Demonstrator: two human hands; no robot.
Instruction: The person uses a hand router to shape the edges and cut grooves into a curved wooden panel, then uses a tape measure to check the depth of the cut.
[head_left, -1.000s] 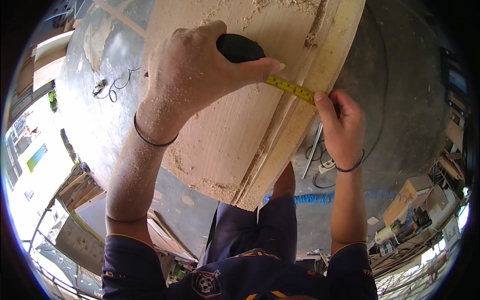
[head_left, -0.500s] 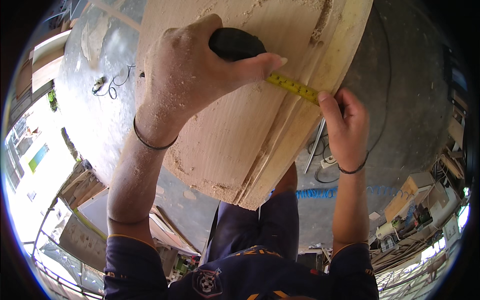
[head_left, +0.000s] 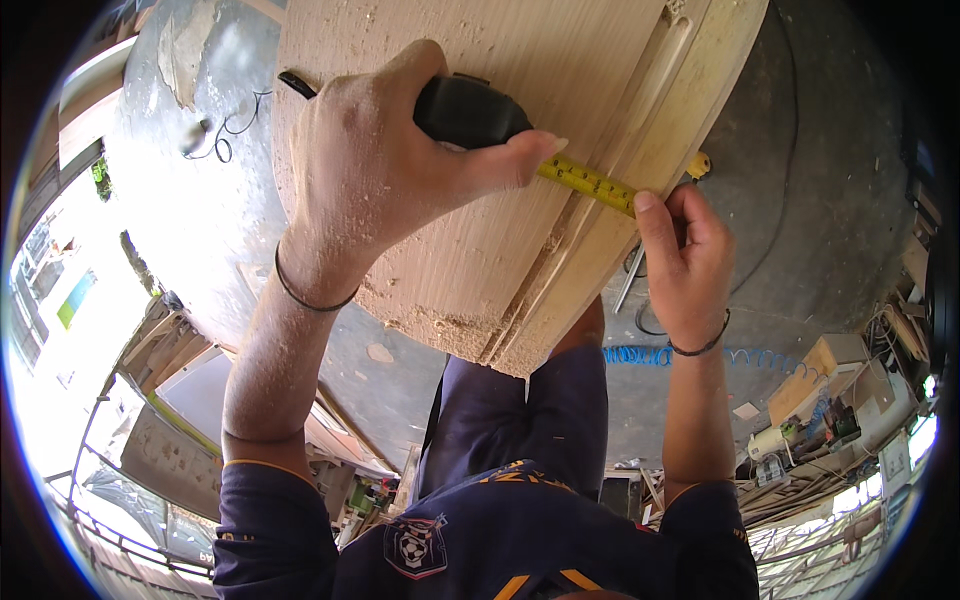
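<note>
A wide wooden board [head_left: 450, 260] with a groove along its right side lies before me, dusted with sawdust. My left hand [head_left: 375, 150], also dusty, is wrapped round the black case of a tape measure [head_left: 470, 110], its thumb stretched along the near side. From the case a short length of yellow blade [head_left: 590, 183] runs across the groove to the board's right edge. There my right hand [head_left: 685, 255] pinches the blade's end between thumb and curled fingers. A thin black object [head_left: 297, 85], perhaps a pencil, sticks out beyond my left hand.
A blue coiled hose [head_left: 640, 356] crosses the concrete floor [head_left: 800, 230] beyond my legs. Dark cables lie on the floor at both sides. A yellow object [head_left: 700, 165] shows past the board's right edge. Wood offcuts and machines [head_left: 785, 440] crowd the lower right.
The board's near end sits slightly higher in view. The thin black object and the yellow object now show more plainly. Both hands keep their hold on the tape measure.
</note>
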